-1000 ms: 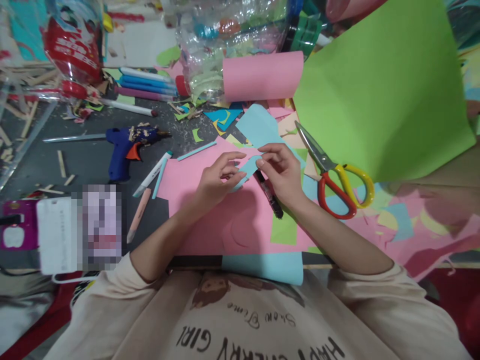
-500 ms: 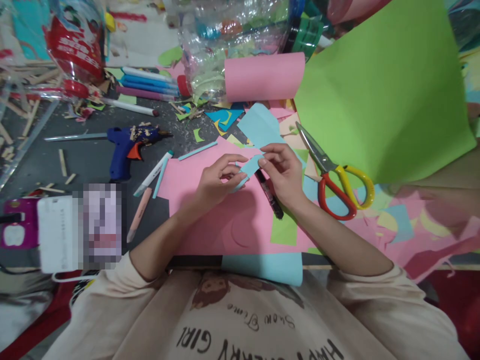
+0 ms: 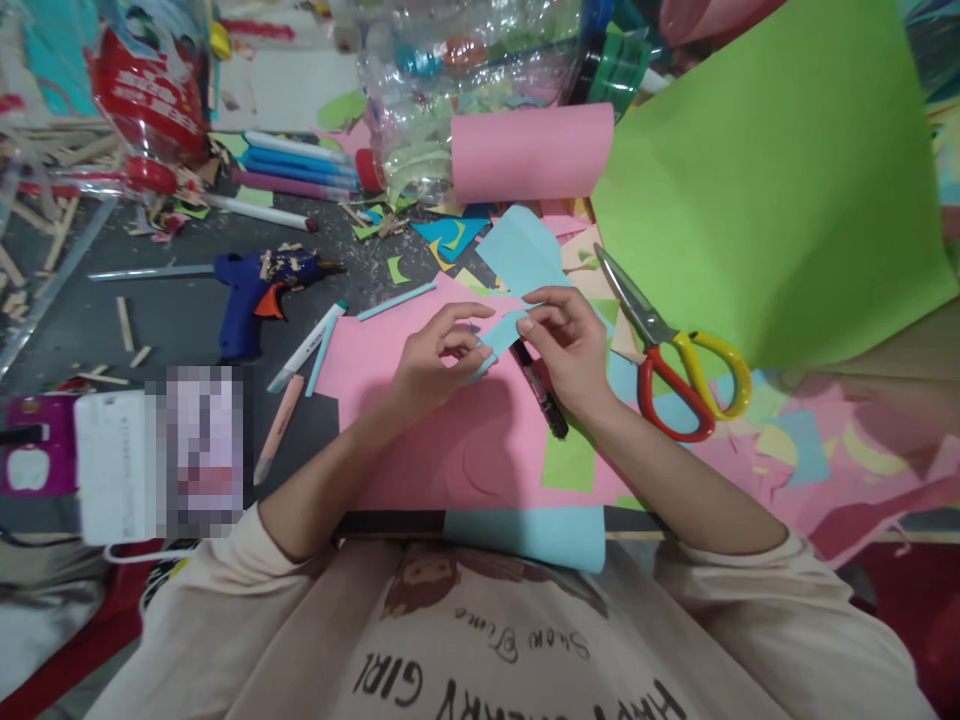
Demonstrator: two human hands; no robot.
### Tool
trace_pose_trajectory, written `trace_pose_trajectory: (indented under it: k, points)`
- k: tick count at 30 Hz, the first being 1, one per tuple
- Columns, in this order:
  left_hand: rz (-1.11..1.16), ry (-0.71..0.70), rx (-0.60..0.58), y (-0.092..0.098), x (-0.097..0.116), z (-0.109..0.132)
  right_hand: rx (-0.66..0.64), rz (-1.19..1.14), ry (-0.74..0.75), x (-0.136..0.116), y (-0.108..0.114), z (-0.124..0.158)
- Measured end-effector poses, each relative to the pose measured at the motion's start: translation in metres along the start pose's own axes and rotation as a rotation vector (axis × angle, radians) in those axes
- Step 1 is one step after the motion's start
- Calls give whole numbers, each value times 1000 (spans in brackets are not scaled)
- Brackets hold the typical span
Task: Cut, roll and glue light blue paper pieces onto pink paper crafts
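A small light blue paper piece (image 3: 504, 334) is held between both hands over a pink sheet (image 3: 420, 450). My left hand (image 3: 441, 358) pinches its lower left end between thumb and fingers. The upper right end is in the fingertips of my right hand (image 3: 564, 345). A black pen (image 3: 541, 392) lies just under and beside my right hand, its upper end close to the blue piece. Right of that hand lie scissors (image 3: 667, 345) with red and yellow handles, their blades apart. A green paper scrap (image 3: 568, 462) rests on the pink sheet.
A blue glue gun (image 3: 244, 300), markers (image 3: 307, 345) and wood bits are on the left. Behind are clear plastic bottles (image 3: 480, 60) and a pink paper roll (image 3: 532, 153). A large green sheet (image 3: 765, 180) spreads at the right. Blue paper (image 3: 525, 535) overhangs the front edge.
The index finger of my left hand has lifted slightly off the small blue piece. Otherwise both hands and the things around them are nearly unchanged.
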State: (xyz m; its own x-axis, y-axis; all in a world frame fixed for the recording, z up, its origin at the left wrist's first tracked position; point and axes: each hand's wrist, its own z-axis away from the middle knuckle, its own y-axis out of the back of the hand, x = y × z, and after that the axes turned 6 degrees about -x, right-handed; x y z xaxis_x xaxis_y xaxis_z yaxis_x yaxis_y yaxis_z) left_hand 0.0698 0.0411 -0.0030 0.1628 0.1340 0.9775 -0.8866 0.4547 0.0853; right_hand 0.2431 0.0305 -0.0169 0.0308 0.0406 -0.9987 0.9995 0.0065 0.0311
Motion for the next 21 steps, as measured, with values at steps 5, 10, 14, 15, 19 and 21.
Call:
trace_pose_trajectory:
  k: [5, 10, 14, 15, 19, 21]
  points:
    - [-5, -14, -9, 1, -1, 0, -6, 22, -11, 0, -1, 0]
    - [-4, -25, -13, 1, 0, 0, -23, 11, 8, 0, -1, 1]
    - [-15, 15, 29, -1, 1, -2, -30, 33, 7, 2, 1, -1]
    - [-16, 28, 37, -2, 1, -3, -29, 33, 6, 2, 2, -1]
    - [-26, 49, 72, -4, 0, -5, -25, 20, 11, 2, 2, -2]
    - [-55, 46, 68, -4, 0, -5, -31, 5, 14, 1, 2, -1]
